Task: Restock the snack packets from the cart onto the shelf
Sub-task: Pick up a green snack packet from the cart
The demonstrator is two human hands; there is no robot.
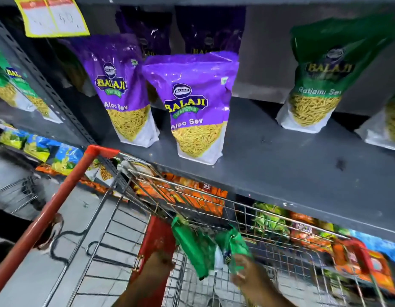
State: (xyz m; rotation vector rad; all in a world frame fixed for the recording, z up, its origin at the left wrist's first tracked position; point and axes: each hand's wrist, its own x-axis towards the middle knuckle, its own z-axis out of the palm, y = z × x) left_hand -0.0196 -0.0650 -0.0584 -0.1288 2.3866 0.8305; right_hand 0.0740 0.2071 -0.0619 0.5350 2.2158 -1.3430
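Both hands are low over the wire cart [214,209], which stands against the dark grey shelf [280,151]. The right hand [247,275] has its fingers clenched on a green snack packet [233,244] held just above the cart basket. The left hand [161,261] reaches toward a second green packet [192,247] hanging beside the first; motion blur prevents confirming whether its fingers grasp that packet or merely touch it. On the shelf, two purple Aloo Sev packets stand upright near the front edge, one [123,89] to the left and one [196,107] just beside it and further forward, with more purple packets in shadow behind. A green Ratlami Sev packet [318,78] stands well apart to the right, with bare shelf between the two groups. The cart's red handle [52,209] runs diagonally at lower left. A yellow price tag [50,16] hangs at upper left.
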